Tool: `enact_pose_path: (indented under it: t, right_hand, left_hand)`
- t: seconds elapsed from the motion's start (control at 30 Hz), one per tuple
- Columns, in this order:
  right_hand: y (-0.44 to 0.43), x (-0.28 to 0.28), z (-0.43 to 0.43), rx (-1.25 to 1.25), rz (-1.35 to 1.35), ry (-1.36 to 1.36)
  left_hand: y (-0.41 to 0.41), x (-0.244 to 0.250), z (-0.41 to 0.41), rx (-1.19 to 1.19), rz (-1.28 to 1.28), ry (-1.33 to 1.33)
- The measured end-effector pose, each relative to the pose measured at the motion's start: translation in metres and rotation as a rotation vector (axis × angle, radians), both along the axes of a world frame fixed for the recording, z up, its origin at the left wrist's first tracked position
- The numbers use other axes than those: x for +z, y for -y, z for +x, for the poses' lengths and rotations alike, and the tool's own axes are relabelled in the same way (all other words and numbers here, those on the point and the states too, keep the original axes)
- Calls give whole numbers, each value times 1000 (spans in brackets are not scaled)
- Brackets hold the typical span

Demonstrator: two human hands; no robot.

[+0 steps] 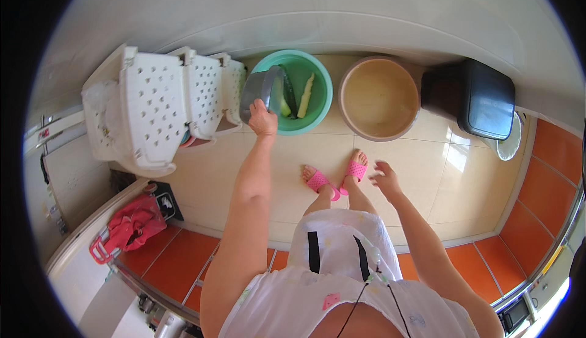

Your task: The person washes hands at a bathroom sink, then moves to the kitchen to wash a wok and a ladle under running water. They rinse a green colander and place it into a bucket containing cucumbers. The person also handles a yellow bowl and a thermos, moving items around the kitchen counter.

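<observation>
My left hand (263,120) grips the rim of a grey metal bowl (255,86), which is tipped on its side over the left part of a green plastic basin (328,93). Inside the basin lie a dark green cucumber-like vegetable (290,95) and a long pale peeled stalk (306,97). A light green piece (284,108) shows beside them, partly hidden by the bowl. What the bowl holds cannot be seen. My right hand (387,180) hangs over the floor near my right foot, fingers apart and holding nothing. A brown basin (343,109) with what looks like water stands to its upper left.
White perforated plastic rack baskets (153,104) stand at the left against the wall. At the right are a black bin (490,100) and a white container (510,143). A red bag (135,223) hangs by the orange cabinet fronts (183,255). My feet wear pink slippers (356,170).
</observation>
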State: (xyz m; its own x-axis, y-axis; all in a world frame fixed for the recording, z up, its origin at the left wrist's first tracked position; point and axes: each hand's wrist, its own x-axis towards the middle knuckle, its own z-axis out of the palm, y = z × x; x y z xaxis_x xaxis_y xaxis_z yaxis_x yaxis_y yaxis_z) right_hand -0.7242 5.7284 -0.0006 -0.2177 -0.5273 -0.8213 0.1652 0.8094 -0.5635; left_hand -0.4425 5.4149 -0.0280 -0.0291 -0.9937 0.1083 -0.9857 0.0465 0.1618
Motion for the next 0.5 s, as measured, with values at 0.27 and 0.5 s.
enact_pose_path:
  t: [0.27,0.5]
  right_hand:
    - [-177,35,-90,297,182,-395]
    - [-219,29,-84,272,251,-295]
  left_hand:
    - [27,-114,-13,-183,134,242]
    - [-30,-170,-51,-435,17,215]
